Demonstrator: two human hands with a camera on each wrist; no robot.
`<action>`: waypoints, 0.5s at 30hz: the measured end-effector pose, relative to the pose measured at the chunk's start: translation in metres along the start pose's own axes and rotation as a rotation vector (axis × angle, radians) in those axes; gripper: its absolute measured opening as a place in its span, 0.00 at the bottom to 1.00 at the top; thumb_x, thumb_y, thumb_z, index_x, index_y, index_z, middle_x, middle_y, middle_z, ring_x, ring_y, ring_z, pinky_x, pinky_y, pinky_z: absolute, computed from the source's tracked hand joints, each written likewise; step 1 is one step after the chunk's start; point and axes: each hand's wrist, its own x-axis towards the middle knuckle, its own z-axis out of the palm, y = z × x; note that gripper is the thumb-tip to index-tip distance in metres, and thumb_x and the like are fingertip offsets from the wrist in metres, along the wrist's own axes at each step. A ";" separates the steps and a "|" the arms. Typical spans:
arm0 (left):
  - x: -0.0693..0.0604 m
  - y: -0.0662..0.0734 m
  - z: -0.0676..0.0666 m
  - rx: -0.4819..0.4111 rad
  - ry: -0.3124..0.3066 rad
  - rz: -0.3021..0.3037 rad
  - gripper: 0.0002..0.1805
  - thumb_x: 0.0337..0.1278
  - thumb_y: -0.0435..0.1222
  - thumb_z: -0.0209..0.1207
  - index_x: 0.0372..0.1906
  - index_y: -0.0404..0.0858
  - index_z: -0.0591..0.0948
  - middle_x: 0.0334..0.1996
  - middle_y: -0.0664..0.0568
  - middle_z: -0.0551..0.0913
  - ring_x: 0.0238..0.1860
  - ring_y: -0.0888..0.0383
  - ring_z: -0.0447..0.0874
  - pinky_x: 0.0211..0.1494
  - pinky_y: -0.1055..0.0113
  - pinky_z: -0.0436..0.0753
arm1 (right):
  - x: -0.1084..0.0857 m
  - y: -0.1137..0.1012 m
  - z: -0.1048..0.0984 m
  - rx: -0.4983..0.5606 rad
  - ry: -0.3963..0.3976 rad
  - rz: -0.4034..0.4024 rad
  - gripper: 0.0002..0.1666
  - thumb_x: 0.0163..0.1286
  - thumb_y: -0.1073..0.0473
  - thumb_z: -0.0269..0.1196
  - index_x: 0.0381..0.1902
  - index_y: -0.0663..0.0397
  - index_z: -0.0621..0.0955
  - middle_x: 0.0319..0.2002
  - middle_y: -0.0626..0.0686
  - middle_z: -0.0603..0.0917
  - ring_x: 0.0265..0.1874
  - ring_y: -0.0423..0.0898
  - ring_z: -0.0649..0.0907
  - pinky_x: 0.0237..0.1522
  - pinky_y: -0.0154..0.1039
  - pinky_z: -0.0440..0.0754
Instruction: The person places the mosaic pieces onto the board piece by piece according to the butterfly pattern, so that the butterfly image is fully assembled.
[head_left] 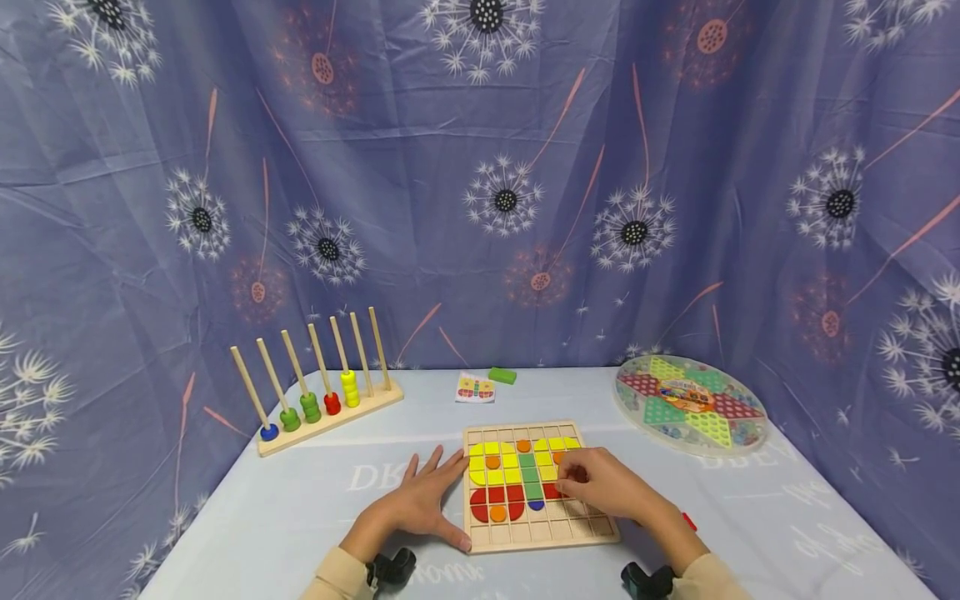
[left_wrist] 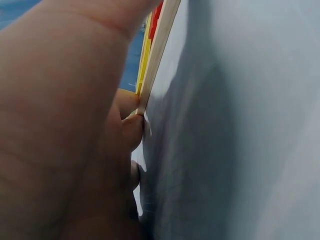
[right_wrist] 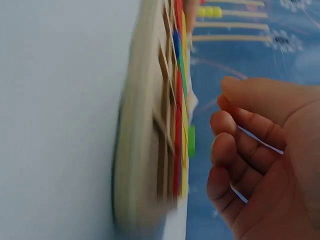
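A wooden grid board (head_left: 540,533) lies on the table between both hands. Flat yellow (head_left: 483,475), red (head_left: 480,506), green, orange and blue pieces form a butterfly-like pattern on it; several lower and right squares are bare. My left hand (head_left: 423,500) has its fingers spread, with thumb and fingertips against the board's left edge. Above the board's right half is my right hand (head_left: 603,482), fingers bent and thumb near the index fingertip. In the right wrist view this hand (right_wrist: 270,135) appears apart from the board; whether a small piece sits between the fingertips cannot be made out.
A pattern card (head_left: 476,389) and a green block (head_left: 502,376) lie behind the board. At the left stands a peg rack (head_left: 330,421) with coloured beads. A round Chinese checkers board (head_left: 690,404) is at the right. Something red (head_left: 689,522) shows beside the right forearm.
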 end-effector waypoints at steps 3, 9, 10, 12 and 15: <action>0.001 0.000 0.000 0.005 -0.004 -0.006 0.70 0.21 0.75 0.65 0.76 0.48 0.55 0.76 0.55 0.50 0.75 0.45 0.35 0.68 0.37 0.32 | -0.012 0.010 -0.015 0.026 -0.013 0.024 0.03 0.68 0.54 0.63 0.34 0.44 0.82 0.27 0.41 0.80 0.24 0.38 0.76 0.26 0.35 0.77; 0.001 -0.001 -0.001 -0.002 -0.006 -0.005 0.70 0.20 0.75 0.65 0.76 0.48 0.54 0.76 0.55 0.50 0.75 0.45 0.35 0.68 0.37 0.32 | -0.040 0.032 -0.043 0.099 -0.074 0.048 0.06 0.66 0.57 0.65 0.39 0.51 0.83 0.30 0.45 0.81 0.26 0.41 0.77 0.27 0.36 0.77; 0.001 0.000 -0.001 -0.002 -0.007 -0.003 0.71 0.20 0.75 0.65 0.76 0.48 0.54 0.76 0.55 0.49 0.75 0.45 0.35 0.68 0.37 0.32 | -0.045 0.035 -0.046 0.116 -0.080 0.052 0.06 0.65 0.57 0.65 0.39 0.52 0.83 0.30 0.46 0.81 0.26 0.42 0.77 0.27 0.36 0.77; 0.000 0.000 -0.001 -0.002 -0.011 -0.001 0.70 0.21 0.75 0.65 0.76 0.47 0.54 0.76 0.54 0.49 0.75 0.44 0.35 0.68 0.36 0.32 | -0.055 0.041 -0.051 0.146 -0.091 0.064 0.08 0.64 0.58 0.67 0.39 0.54 0.83 0.32 0.48 0.81 0.26 0.43 0.77 0.27 0.36 0.77; 0.000 0.001 -0.002 -0.009 -0.016 0.000 0.70 0.22 0.74 0.66 0.76 0.47 0.54 0.76 0.54 0.49 0.75 0.44 0.35 0.68 0.36 0.32 | -0.066 0.049 -0.054 0.176 -0.130 0.083 0.11 0.61 0.58 0.69 0.40 0.54 0.83 0.33 0.50 0.81 0.27 0.42 0.77 0.27 0.36 0.77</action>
